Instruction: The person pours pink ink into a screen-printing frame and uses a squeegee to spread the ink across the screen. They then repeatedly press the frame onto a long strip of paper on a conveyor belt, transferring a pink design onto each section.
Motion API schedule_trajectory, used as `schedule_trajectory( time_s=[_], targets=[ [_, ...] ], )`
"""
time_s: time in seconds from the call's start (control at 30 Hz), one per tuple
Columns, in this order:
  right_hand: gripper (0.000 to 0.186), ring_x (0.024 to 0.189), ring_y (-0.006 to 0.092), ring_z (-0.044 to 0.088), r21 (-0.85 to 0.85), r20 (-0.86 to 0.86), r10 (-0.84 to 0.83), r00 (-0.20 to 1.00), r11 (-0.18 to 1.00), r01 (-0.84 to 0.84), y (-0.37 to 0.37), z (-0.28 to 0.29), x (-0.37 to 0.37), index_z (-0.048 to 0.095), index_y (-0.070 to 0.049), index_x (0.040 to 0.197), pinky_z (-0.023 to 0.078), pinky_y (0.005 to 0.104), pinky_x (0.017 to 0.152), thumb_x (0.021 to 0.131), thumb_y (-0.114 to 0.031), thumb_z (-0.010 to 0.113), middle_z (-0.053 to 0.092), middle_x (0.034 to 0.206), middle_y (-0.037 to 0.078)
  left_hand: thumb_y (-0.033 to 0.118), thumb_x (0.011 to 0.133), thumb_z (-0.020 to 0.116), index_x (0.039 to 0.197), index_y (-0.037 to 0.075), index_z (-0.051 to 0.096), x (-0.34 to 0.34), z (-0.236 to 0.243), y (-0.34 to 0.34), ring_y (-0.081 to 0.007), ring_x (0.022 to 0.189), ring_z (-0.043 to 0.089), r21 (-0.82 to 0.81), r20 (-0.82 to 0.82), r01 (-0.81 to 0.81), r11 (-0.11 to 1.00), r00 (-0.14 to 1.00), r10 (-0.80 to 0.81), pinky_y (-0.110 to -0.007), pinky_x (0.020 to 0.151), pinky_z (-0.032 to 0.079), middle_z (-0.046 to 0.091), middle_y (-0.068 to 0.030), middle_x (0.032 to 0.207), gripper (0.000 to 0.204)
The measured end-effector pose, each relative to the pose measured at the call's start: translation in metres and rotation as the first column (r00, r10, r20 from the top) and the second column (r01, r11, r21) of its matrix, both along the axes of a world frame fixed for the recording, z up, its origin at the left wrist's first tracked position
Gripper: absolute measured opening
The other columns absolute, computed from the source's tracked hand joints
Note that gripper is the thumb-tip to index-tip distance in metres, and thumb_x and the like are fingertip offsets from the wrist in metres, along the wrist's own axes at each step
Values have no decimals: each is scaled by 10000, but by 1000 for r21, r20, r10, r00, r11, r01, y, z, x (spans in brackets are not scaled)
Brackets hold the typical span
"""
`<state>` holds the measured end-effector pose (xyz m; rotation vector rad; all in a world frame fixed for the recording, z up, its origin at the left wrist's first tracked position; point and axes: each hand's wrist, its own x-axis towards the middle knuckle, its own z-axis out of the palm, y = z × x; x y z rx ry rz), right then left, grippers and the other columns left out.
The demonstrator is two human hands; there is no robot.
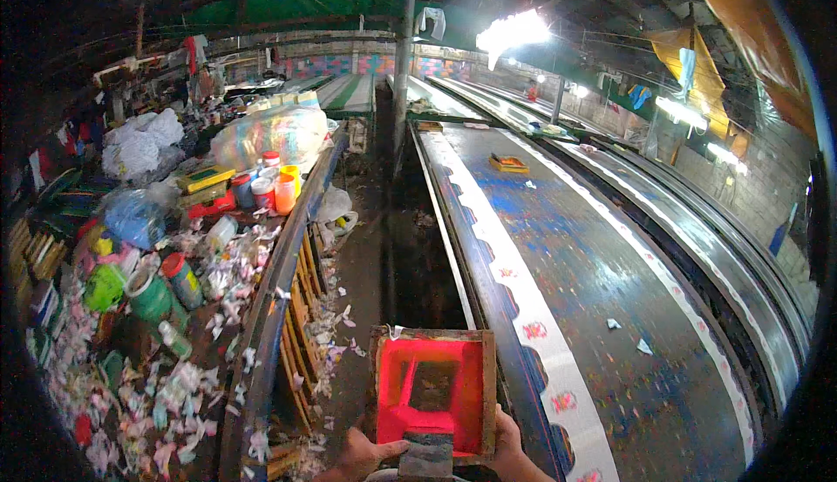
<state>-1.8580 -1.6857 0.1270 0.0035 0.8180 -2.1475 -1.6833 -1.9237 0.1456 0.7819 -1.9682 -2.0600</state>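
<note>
A wooden-framed printing screen (pixel 433 388), its mesh smeared bright pink-red, is held up in front of me at the lower middle of the view. My left hand (pixel 364 453) grips its lower left corner. My right hand (pixel 507 440) holds its lower right edge. A grey squeegee block (pixel 427 456) rests against the frame's bottom edge between my hands. To the right runs a long dark printing table (pixel 602 281) with a white cloth strip (pixel 532 325) carrying pink printed motifs along its near edge.
On the left, a cluttered workbench (pixel 261 325) holds paint jars (pixel 183 277), orange and red cups (pixel 285 193), plastic bags (pixel 270 133) and several scraps of paper. A narrow dirt aisle (pixel 366 264) runs between bench and table. Another wooden frame (pixel 508 164) lies far up the table. A metal post (pixel 403 55) stands ahead.
</note>
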Motion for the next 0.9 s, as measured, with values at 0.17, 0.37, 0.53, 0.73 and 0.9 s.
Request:
schedule_trajectory(
  time_s=[0.17,0.37,0.53,0.73,0.9],
  targets=[
    [439,1258,323,772,51,6,-16,1000,999,15,-90,-26,-128,597,-75,1524,645,525,1102,1179,-343,562,723,1452,150,318,858,1034,1199,-71,804,-123,-8,-94,-243,925,785,-278,431,83,957,901,47,-445,865,652,834,-115,1090,567],
    [426,1299,315,747,3,-78,125,989,992,-126,-241,-14,-277,578,-65,1510,632,513,1116,1185,-341,564,706,1456,160,159,930,966,1314,-101,750,-245,-18,-223,-259,1071,793,118,-236,-59,991,968,85,-420,918,665,821,-148,1212,512],
    [578,1309,339,744,67,-140,246,959,969,-239,-376,2,-376,511,-75,1622,611,560,1141,1168,-427,574,703,1488,169,43,874,958,1489,-69,637,-321,-42,-323,-284,1233,742,156,-303,-192,969,924,232,-462,1054,609,755,-157,1397,703],
    [582,1316,364,749,226,-13,339,941,917,-327,-515,-31,-504,553,-77,1607,613,591,1137,1171,-462,545,726,1486,183,25,701,1057,1482,-52,603,-433,-51,-437,-276,1303,694,238,-197,-470,850,834,516,-471,1193,524,724,-141,1419,907],
    [603,1320,352,730,212,33,255,967,943,-256,-606,-18,-619,594,-95,1577,594,572,1144,1187,-543,493,719,1492,162,62,700,1075,1257,-92,710,-571,-27,-548,-246,1127,745,234,-208,-421,877,859,468,-429,1076,589,771,-121,1231,684]
  ],
)
